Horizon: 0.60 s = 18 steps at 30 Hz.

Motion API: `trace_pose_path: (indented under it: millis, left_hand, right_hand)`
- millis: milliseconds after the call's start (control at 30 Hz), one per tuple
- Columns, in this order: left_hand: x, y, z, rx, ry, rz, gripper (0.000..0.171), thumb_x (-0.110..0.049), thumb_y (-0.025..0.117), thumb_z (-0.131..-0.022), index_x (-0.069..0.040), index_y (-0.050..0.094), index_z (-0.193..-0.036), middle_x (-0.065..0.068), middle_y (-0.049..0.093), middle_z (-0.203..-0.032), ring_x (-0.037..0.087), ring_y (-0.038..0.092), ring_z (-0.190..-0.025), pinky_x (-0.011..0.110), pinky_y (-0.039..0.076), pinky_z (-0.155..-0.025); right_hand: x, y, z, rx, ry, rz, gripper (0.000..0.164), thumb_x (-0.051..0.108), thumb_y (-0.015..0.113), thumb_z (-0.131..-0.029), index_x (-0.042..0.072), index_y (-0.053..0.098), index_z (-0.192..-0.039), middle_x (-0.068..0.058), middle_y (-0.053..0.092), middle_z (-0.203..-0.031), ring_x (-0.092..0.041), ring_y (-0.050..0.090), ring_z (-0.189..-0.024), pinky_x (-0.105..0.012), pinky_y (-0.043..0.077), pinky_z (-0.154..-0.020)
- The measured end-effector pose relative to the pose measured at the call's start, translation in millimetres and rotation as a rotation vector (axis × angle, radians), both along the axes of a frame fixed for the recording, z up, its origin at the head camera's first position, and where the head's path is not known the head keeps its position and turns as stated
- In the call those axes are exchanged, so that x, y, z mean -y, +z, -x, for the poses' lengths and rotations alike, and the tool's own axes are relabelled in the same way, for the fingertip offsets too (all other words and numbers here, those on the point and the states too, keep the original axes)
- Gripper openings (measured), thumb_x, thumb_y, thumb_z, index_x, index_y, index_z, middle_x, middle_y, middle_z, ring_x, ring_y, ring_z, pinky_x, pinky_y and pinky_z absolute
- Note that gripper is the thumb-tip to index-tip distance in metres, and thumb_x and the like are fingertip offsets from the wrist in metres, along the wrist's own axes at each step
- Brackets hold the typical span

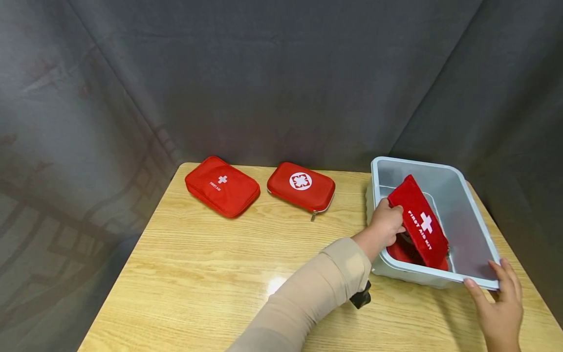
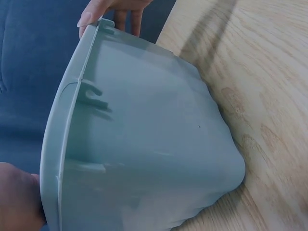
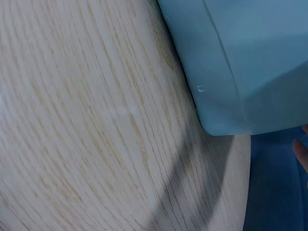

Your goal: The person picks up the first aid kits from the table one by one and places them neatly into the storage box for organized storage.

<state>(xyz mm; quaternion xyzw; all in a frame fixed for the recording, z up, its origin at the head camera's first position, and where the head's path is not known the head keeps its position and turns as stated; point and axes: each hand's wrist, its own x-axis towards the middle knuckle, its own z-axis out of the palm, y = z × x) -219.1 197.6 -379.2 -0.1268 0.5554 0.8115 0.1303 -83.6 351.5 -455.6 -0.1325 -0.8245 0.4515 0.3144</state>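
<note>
My left hand [image 1: 387,224] reaches over the near-left rim of a pale grey plastic bin [image 1: 464,230] and grips the edge of a flat red first aid pouch [image 1: 409,205]. The pouch is tilted inside the bin, its white cross and lettering facing up. Beneath it lies another red item [image 1: 401,252], mostly hidden. At the bin's near-right corner my right hand [image 1: 500,305] holds the rim between thumb and fingers. The left wrist view shows the bin's outer wall [image 2: 144,115] from the side, with a hand at each end of the rim.
On the wooden table [image 1: 202,259], a red first aid bag [image 1: 228,195] lies at the back left. Beside it is a red zipped case [image 1: 281,183] with a round white emblem. A black object [image 1: 361,296] shows under the left forearm. Dark grey cloth [image 1: 272,88] hangs behind.
</note>
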Motion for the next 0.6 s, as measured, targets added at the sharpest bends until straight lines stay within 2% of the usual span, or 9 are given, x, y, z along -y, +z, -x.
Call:
trace_pose_path:
  millis: [133,367,467,600]
  left_hand:
    - [-3,0.5,-1.6,0.044,-0.014,-0.015,0.013,-0.001,0.044,-0.086,-0.004,0.043,-0.099,0.01,0.05,-0.085,0.031,0.055,-0.078,0.048,0.044,-0.069]
    - [-10,1.9,-9.0,0.121,0.025,-0.059,0.023,0.004,0.044,-0.083,-0.001,0.038,-0.105,0.013,0.05,-0.09,0.034,0.053,-0.085,0.054,0.041,-0.072]
    - [-12,2.2,-12.1,0.151,0.047,-0.059,0.025,0.006,0.042,-0.083,0.0,0.037,-0.106,0.013,0.05,-0.092,0.033,0.052,-0.088,0.054,0.041,-0.072]
    - [-15,2.3,-15.0,0.174,0.066,-0.025,0.025,0.005,0.041,-0.082,-0.001,0.038,-0.106,0.012,0.051,-0.088,0.032,0.054,-0.083,0.051,0.044,-0.069]
  right_hand:
    - [-1,-0.5,0.4,0.013,-0.007,-0.011,0.053,-0.005,0.059,-0.077,0.006,0.043,-0.126,-0.002,0.03,-0.134,-0.007,0.028,-0.117,-0.003,0.03,-0.082]
    - [-1,-0.1,0.3,0.009,-0.004,-0.01,0.053,-0.006,0.059,-0.076,0.005,0.043,-0.126,-0.002,0.03,-0.134,-0.007,0.027,-0.117,-0.004,0.029,-0.082]
    - [0,0.6,0.5,0.01,-0.002,-0.012,0.053,-0.006,0.059,-0.076,0.005,0.043,-0.126,-0.001,0.029,-0.134,-0.008,0.026,-0.117,-0.004,0.029,-0.083]
    - [0,1.1,1.2,0.016,-0.003,-0.014,0.053,-0.005,0.058,-0.077,0.005,0.043,-0.126,-0.001,0.029,-0.134,-0.007,0.026,-0.117,-0.004,0.029,-0.083]
